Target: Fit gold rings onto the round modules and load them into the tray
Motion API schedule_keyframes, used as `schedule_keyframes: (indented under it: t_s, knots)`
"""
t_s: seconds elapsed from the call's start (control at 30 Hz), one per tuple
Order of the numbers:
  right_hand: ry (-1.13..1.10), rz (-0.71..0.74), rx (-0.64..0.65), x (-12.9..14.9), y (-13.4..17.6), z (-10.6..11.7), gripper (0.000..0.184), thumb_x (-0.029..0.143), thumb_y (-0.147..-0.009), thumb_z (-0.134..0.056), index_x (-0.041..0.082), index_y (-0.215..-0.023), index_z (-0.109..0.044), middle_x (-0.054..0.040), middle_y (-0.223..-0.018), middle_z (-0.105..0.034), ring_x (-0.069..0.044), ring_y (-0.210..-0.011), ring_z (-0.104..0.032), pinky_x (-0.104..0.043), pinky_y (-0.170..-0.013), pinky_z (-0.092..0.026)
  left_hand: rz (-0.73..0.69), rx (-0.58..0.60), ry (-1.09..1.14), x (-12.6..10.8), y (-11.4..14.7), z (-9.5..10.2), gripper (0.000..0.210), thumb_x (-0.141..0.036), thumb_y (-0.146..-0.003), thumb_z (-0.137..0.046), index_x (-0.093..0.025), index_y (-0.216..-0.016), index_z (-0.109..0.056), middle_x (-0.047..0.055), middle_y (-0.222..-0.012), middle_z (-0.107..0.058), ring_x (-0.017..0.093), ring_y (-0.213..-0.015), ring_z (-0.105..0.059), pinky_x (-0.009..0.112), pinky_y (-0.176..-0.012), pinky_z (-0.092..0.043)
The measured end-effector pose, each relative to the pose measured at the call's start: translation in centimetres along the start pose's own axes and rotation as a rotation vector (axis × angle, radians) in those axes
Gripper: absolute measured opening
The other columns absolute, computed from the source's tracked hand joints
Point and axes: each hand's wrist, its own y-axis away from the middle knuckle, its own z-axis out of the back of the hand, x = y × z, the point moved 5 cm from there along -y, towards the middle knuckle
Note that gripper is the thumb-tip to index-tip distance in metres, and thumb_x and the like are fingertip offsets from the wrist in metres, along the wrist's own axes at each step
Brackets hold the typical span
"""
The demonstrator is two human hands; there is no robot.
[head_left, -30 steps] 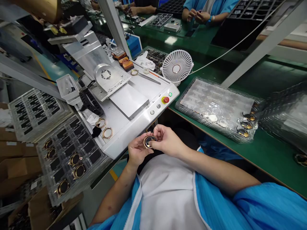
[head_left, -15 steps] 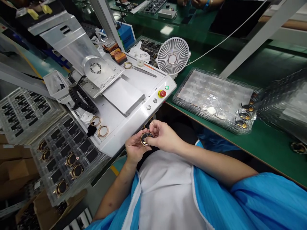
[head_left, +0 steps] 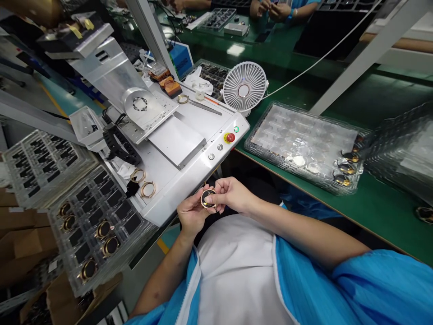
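Observation:
A round watch case [head_left: 204, 204] with a gold rim and dark inside is held in front of my body, just off the machine's front edge. My left hand [head_left: 192, 211] is closed around its left side. My right hand [head_left: 233, 195] grips it from the right, its thumb pressed on the dark face; the fingers behind are partly hidden. Two bare gold rings [head_left: 148, 189] lie on the white machine base [head_left: 162, 176] to the left. Further left, a clear plastic tray [head_left: 126, 246] holds several gold-rimmed watch cases [head_left: 110, 246] and dark square pieces.
The machine carries a metal fixture [head_left: 140, 106] and a red stop button [head_left: 230, 137]. A white fan [head_left: 244, 86] stands behind its corner. Stacked clear trays [head_left: 301, 149] lie on the green bench [head_left: 382, 212] at right. Another person's hands [head_left: 274, 10] show across the bench.
The whole view has shifted, so the bench and machine sit slightly lower and further right. Both hands still hold the watch case, whose dark face is turned more toward me.

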Motion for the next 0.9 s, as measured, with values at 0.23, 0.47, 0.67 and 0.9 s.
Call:
schedule_keyframes:
  t_s: [0.23, 0.47, 0.67, 0.9]
  knots:
    - [0.161, -0.008, 0.008, 3.0, -2.8, 0.1, 0.053, 0.043, -0.058, -0.101, 0.017, -0.075, -0.059, -0.0008, -0.055, -0.068, -0.013, -0.044, -0.063, -0.017, -0.035, -0.049, -0.033, -0.122, 0.06, -0.7, -0.7, 0.5, 0.049, -0.04, -0.069, -0.094, -0.026, -0.114, -0.08, 0.009, -0.111, -0.082, 0.026, -0.105, -0.078, 0.036, -0.096, -0.063]
    - [0.142, 0.115, -0.356, 9.9, -8.0, 3.0, 0.025, 0.024, -0.099, -0.069, 0.019, -0.08, -0.053, 0.0021, -0.047, -0.06, -0.011, -0.033, -0.051, -0.019, -0.029, -0.04, -0.035, -0.026, 0.029, -2.4, -0.6, 0.5, 0.056, -0.034, -0.082, -0.086, -0.038, -0.134, -0.066, 0.004, -0.117, -0.074, 0.024, -0.095, -0.08, 0.041, -0.086, -0.067]
    - [0.161, 0.192, -0.414, 10.0, -8.3, 3.1, 0.028, 0.014, -0.102, -0.059, 0.019, -0.076, -0.052, 0.0058, -0.045, -0.056, -0.008, -0.032, -0.048, -0.017, -0.031, -0.039, -0.18, -0.02, -0.165, -3.3, -0.3, 0.4, 0.088, -0.023, -0.077, -0.09, -0.038, -0.152, -0.047, 0.006, -0.113, -0.076, 0.015, -0.085, -0.077, 0.026, -0.079, -0.065]
    - [0.185, 0.195, -0.42, 9.9, -8.3, 3.3, 0.026, 0.02, -0.101, -0.063, 0.019, -0.076, -0.054, 0.004, -0.046, -0.057, -0.009, -0.031, -0.047, -0.019, -0.03, -0.037, -0.301, 0.0, -0.353, -3.6, -0.1, -0.4, 0.091, -0.02, -0.079, -0.086, -0.027, -0.157, -0.039, 0.015, -0.119, -0.078, 0.021, -0.098, -0.078, 0.032, -0.085, -0.065]
